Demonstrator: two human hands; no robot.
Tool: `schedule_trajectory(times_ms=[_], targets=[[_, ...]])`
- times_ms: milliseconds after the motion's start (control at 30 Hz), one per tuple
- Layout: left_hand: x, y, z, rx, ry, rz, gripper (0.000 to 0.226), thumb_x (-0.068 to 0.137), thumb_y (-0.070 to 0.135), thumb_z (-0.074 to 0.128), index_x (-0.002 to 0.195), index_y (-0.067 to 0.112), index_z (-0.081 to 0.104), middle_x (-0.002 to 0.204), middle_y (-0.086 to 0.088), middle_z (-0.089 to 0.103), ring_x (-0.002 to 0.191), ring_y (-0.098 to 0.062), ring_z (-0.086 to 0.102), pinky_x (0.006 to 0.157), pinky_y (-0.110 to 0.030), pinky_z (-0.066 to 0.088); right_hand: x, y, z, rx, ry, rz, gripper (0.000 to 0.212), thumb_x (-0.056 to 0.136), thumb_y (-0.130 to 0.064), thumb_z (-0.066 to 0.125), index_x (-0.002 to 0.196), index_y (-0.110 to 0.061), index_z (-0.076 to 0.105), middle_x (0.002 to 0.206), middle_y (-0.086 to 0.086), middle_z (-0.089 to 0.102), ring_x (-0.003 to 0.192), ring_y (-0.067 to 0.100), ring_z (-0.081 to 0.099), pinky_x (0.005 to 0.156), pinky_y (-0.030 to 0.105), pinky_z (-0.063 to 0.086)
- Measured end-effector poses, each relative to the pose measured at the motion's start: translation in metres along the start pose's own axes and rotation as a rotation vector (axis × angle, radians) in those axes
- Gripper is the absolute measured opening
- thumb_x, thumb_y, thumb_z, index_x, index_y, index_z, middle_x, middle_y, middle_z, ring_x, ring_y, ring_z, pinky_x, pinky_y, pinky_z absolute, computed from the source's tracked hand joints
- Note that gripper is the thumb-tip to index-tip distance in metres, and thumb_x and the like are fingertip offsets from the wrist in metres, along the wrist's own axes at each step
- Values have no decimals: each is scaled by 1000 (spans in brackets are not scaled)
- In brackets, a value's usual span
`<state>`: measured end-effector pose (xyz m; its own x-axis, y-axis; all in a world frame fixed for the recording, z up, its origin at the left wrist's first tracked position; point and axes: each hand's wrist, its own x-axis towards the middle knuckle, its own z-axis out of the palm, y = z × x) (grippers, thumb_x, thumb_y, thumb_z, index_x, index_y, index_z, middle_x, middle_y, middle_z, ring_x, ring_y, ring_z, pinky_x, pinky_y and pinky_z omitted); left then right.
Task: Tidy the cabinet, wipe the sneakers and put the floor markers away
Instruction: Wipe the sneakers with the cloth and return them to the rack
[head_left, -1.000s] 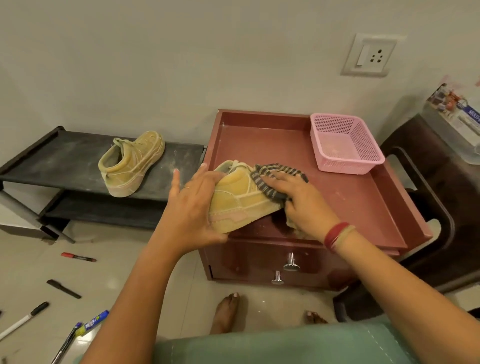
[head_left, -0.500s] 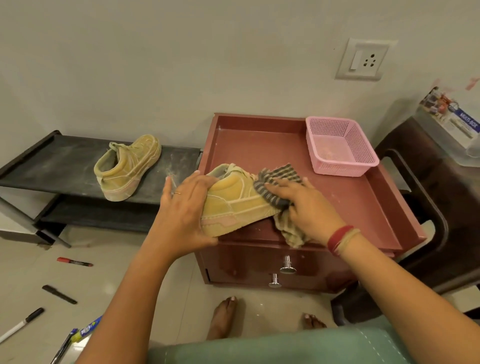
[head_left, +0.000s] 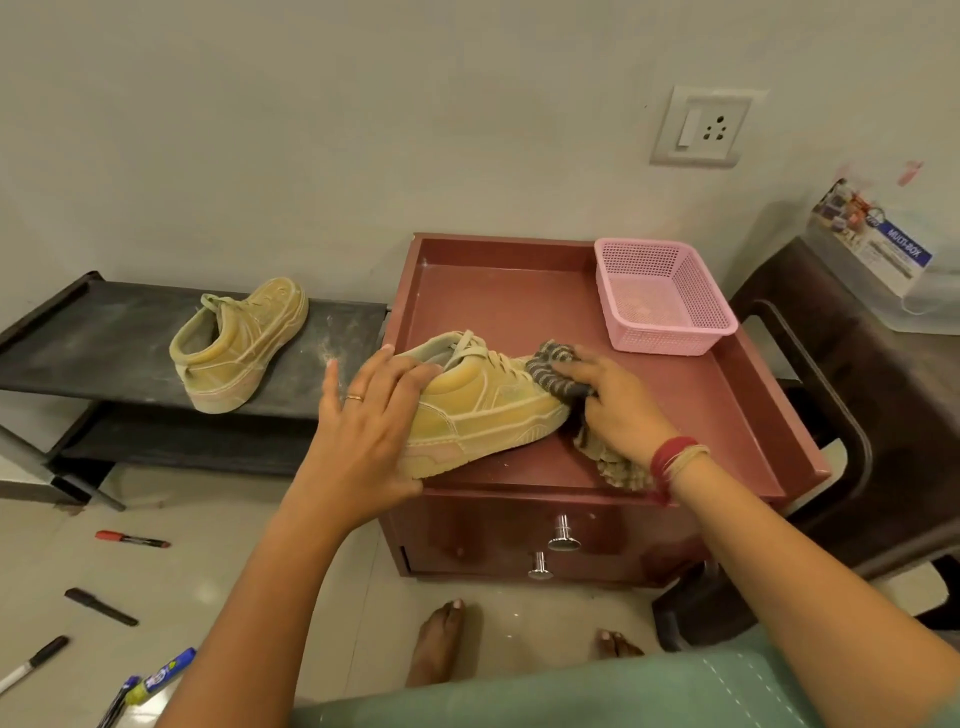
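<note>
The right hand (head_left: 610, 402) is closed on a striped grey cloth (head_left: 558, 371), pressing it against the toe of a tan sneaker (head_left: 480, 402); the loose end of the cloth hangs under the wrist, which wears red and beige bands, and trails toward the front edge of the cabinet. The left hand (head_left: 363, 431) is spread wide, palm and fingers cupped over the heel and collar of the same sneaker, steadying it; a ring shows on one finger. The sneaker lies on its sole on the maroon cabinet's (head_left: 519, 291) tray-like top, near the front-left corner, toe pointing right, its heel overhanging the left edge slightly. Dust streaks the top around it.

Behind and to the right, in the back corner of that top, sits an empty-looking pink mesh basket (head_left: 662, 296), well apart from the sneaker. Two metal drawer knobs (head_left: 562, 532) show on the cabinet front below.

To the left, the second tan sneaker (head_left: 241, 343) stands upright on the dusty upper shelf of a low black shoe rack (head_left: 93, 332), heel toward the camera.

On the tiled floor at lower left lie several markers: a red marker (head_left: 132, 539), a black marker (head_left: 101, 606), a white-barrelled marker with a black cap (head_left: 34, 663), and a blue and yellow marker (head_left: 161, 675) beside another dark pen at the frame edge. The person's bare feet (head_left: 441, 639) rest in front of the cabinet. A wall socket (head_left: 701, 127) is mounted above, and a dark chair (head_left: 857, 415) stands to the right.
</note>
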<state>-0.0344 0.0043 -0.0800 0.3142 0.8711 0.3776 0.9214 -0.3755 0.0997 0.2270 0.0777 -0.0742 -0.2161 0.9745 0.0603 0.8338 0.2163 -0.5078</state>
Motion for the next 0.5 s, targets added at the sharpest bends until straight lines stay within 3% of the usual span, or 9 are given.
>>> schedule_trajectory(times_ms=[100,167,300,367,500], targets=[[0,2,2,25,10,-10,105,49,38,88,137,23,33,138,-3,41,141,-28,24,109,-61,4,-1,-13,-4,298,205,-8,60,78,10,40,131,-15,52,143,5,41,135,19,35,112,21,19],[-1,3,4,15,3,-19,103,51,36,88,137,24,33,138,-4,41,142,-28,25,110,-63,7,-11,-29,-3,396,206,-100,55,77,1,41,127,-15,55,137,-1,47,129,9,38,111,20,25],[-1,-2,6,-21,-18,-25,104,51,34,89,139,23,34,139,-5,40,142,-28,24,112,-64,10,-26,-36,21,125,-27,-277,70,76,15,38,136,-21,47,150,-5,32,135,5,23,117,31,14],[0,-2,5,-29,-27,-18,105,50,32,89,139,23,35,138,-4,41,142,-28,24,112,-63,12,-15,-23,23,14,0,-215,70,77,14,39,137,-22,46,150,-3,32,139,15,24,117,34,16],[3,4,3,-32,-1,35,101,49,24,88,136,24,36,132,-2,43,141,-27,25,112,-60,20,1,-12,17,-66,28,-44,61,81,11,39,137,-13,44,152,4,28,139,22,27,112,25,17]])
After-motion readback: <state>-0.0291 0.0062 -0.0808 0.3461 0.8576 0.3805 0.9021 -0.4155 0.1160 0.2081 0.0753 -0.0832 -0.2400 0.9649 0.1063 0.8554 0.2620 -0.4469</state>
